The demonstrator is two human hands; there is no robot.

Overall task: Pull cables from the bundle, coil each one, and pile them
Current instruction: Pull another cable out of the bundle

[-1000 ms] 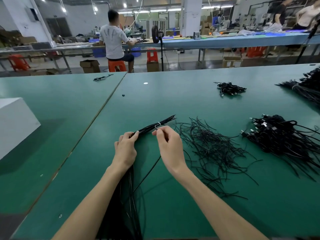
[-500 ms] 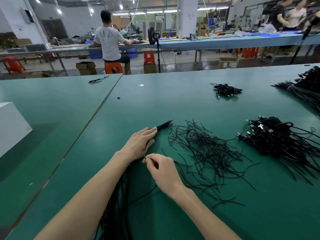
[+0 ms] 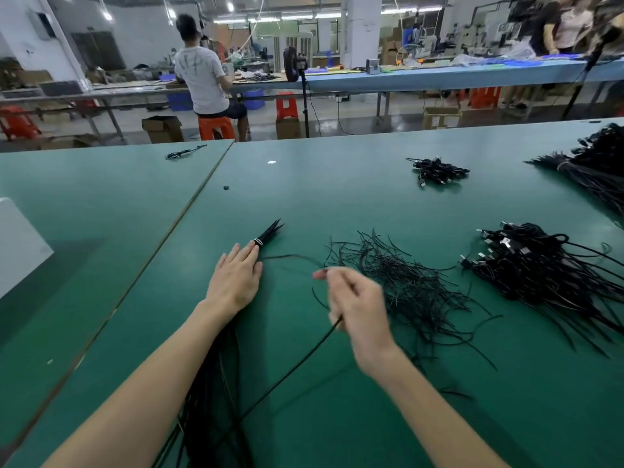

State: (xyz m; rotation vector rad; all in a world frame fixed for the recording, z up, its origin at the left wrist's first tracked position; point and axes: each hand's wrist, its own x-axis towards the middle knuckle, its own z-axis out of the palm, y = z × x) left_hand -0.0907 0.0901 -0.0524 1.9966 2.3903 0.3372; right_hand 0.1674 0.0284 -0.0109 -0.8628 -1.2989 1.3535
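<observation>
A bundle of black cables [image 3: 268,233], tied with a white band near its tip, lies on the green table and runs back under my left forearm. My left hand [image 3: 236,278] rests flat on the bundle with straight fingers. My right hand [image 3: 351,298] pinches a single black cable [image 3: 297,363] that leads down to the bundle's near end; the hand is blurred. Right of it lies a loose pile of thin black ties [image 3: 405,282]. Further right sits a pile of black cables with plugs [image 3: 540,265].
A small cable heap [image 3: 437,171] lies at mid-table and another large bundle [image 3: 594,163] at the far right. A white box [image 3: 17,244] stands on the left table. A stray cable [image 3: 184,152] lies far left. A seated person [image 3: 206,79] works beyond.
My right hand has drawn one cable out of the bundle and moved right and up. My left hand has flattened on the bundle, holding it down.
</observation>
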